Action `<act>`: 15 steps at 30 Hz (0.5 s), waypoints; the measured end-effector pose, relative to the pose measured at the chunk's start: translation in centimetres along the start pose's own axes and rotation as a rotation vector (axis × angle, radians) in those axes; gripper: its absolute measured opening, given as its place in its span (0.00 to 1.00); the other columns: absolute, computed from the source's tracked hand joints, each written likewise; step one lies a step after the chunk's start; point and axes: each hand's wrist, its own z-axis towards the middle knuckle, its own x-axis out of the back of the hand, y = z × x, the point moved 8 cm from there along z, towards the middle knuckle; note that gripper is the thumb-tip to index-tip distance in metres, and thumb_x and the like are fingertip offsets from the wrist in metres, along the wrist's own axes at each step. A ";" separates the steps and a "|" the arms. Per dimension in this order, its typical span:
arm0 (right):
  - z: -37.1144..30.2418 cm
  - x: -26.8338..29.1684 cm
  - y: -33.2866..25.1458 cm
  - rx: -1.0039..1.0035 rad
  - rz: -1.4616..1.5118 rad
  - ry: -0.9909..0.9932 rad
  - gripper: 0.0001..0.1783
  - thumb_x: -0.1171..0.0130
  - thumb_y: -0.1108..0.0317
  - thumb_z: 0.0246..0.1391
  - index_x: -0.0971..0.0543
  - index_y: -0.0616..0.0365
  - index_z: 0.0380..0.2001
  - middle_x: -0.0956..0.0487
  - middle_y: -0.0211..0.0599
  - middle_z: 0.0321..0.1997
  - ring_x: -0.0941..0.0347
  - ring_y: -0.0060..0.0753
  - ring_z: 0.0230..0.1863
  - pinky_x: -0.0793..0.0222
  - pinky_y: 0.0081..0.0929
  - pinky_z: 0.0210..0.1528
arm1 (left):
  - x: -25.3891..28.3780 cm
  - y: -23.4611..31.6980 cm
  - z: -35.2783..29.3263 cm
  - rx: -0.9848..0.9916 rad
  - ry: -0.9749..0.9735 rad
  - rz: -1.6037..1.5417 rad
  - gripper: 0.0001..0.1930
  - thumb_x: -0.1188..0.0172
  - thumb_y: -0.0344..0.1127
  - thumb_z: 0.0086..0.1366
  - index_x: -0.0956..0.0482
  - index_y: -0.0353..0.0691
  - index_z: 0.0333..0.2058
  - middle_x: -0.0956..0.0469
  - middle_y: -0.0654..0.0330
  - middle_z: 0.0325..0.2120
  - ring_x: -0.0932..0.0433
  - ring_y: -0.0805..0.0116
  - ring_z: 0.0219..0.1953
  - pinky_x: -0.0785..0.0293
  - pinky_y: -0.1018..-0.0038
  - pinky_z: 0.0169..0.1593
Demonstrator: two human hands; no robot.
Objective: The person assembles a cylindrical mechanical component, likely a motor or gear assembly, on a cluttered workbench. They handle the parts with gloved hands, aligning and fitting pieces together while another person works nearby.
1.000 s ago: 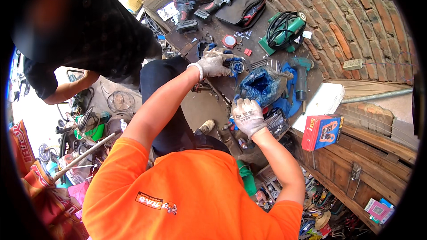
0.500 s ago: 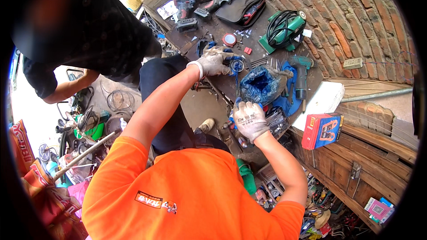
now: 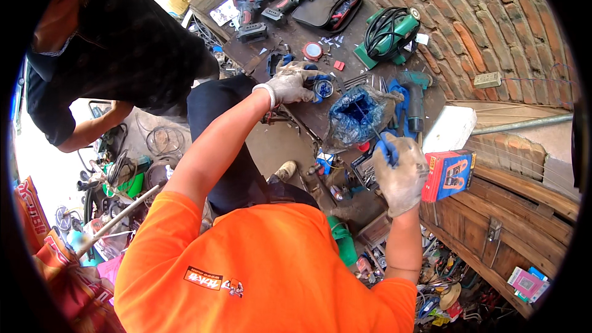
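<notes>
My left hand [image 3: 291,86], in a pale work glove with blue smears, is closed around a small round metal part [image 3: 323,89] with blue grease inside. To its right, a crumpled plastic bag [image 3: 388,111] lies open on the table, deep blue grease [image 3: 356,110] filling it. My right hand [image 3: 402,176], gloved and blue-stained at the fingers, grips a thin rod [image 3: 372,124]. That rod slants from my fingers over the bag's near edge, its tip down in the grease. Its grip end is hidden in my fist.
On the workbench stand cordless drills [image 3: 250,6], a black zip case [image 3: 327,1], a corded green power tool [image 3: 391,34] and a teal power tool [image 3: 415,102]. A red box [image 3: 449,174] is near my right wrist. Another person in black [image 3: 135,43] stands at left.
My right hand has moved right and nearer to me, away from the round part. The rod's tip has passed from the round part into the bag of grease. My left hand keeps its hold.
</notes>
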 end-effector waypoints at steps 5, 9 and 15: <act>2.8 -3.6 4.5 -0.407 -0.065 -0.261 0.13 0.39 0.58 0.52 0.15 0.57 0.32 0.17 0.47 0.35 0.19 0.50 0.41 0.25 0.43 0.46 | -0.8 -0.4 0.0 -0.053 -0.024 -0.039 0.37 0.29 0.54 0.50 0.25 0.68 0.62 0.31 0.56 0.66 0.41 0.52 0.72 0.63 0.42 0.74; 4.2 -9.4 5.8 -0.343 -0.237 -0.439 0.19 0.41 0.52 0.55 0.16 0.58 0.34 0.17 0.50 0.41 0.20 0.53 0.45 0.27 0.46 0.50 | -0.8 0.2 0.0 -0.063 -0.028 -0.063 0.38 0.28 0.51 0.49 0.25 0.67 0.62 0.32 0.56 0.66 0.43 0.52 0.73 0.63 0.44 0.74; 2.0 -3.5 7.3 -0.483 -0.013 -0.316 0.28 0.38 0.51 0.58 0.19 0.62 0.54 0.16 0.53 0.48 0.18 0.50 0.49 0.26 0.41 0.54 | 0.1 0.7 -1.4 -0.017 0.018 0.027 0.41 0.27 0.48 0.48 0.28 0.64 0.65 0.36 0.55 0.68 0.44 0.48 0.73 0.59 0.46 0.75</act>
